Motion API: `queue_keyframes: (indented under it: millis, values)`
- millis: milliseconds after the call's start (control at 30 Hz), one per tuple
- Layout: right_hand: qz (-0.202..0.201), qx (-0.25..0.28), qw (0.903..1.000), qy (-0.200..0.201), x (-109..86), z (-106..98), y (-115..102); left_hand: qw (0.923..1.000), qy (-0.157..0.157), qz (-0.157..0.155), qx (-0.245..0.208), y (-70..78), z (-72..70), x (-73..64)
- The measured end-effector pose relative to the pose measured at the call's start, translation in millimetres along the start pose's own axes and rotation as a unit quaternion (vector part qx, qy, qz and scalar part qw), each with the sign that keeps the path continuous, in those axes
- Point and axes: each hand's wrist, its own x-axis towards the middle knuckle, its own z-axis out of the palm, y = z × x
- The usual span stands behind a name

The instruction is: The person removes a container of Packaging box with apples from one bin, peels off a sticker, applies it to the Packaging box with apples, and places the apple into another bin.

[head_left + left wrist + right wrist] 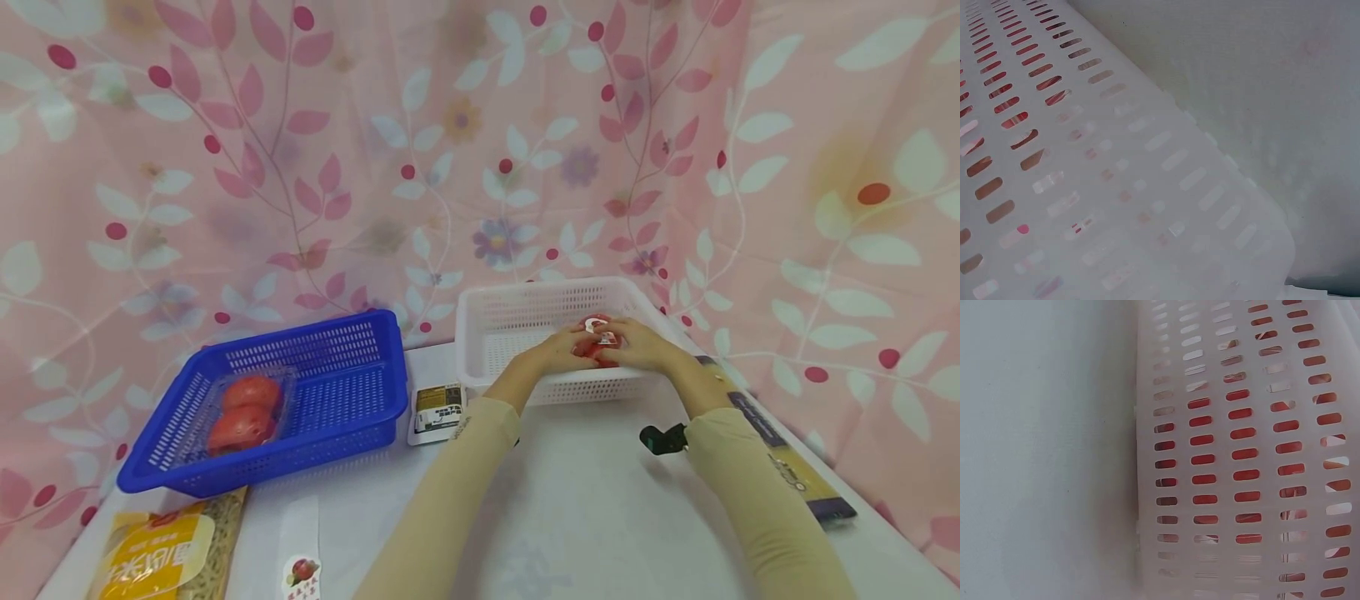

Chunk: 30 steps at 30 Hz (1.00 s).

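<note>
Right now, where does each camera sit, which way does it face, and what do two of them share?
Head: on the person's head, facing forward and down at the white basket and blue basket; left hand and right hand hold a red pack, sleeves showing.
Left wrist: facing the white basket's slotted side; skin-toned patches behind slots may be fingers.
Right wrist: facing the same basket's slots, red behind them; no hand clearly visible.
Shared: both wrist views show the white basket beside the tabletop.

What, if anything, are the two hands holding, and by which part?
A red, rounded, labelled item in the white perforated plastic basket; the left hand holds its left side, the right hand its right side.
</note>
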Motion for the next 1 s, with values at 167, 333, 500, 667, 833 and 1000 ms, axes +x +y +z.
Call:
queue_keyframes:
  millis: [167,333,500,667,833,1000]
  values:
    - [0.018,-0.022,0.9996,0.000,-2.9,-1.3,-6.8,1.0000,-0.002,0.000,0.002,1.1,0.0,-1.1]
    - [0.022,-0.041,0.9989,0.003,-4.6,-1.6,-3.9,1.0000,-0.002,0.004,0.007,3.9,0.6,-0.8]
    - [0.008,-0.050,0.9986,0.018,-3.1,-1.4,0.9,0.9999,0.001,0.009,0.013,4.1,1.5,0.5]
    - [-0.016,-0.067,0.9972,0.028,-1.8,0.5,0.1,0.9998,0.003,0.005,0.021,3.4,1.7,-2.1]
    - [-0.035,-0.079,0.9941,0.065,2.4,3.6,-0.1,0.9996,0.023,0.000,0.018,1.8,-1.4,-3.2]
    - [-0.032,-0.084,0.9911,0.098,1.8,6.5,-0.1,0.9984,0.042,-0.022,0.030,2.0,-2.4,-5.7]
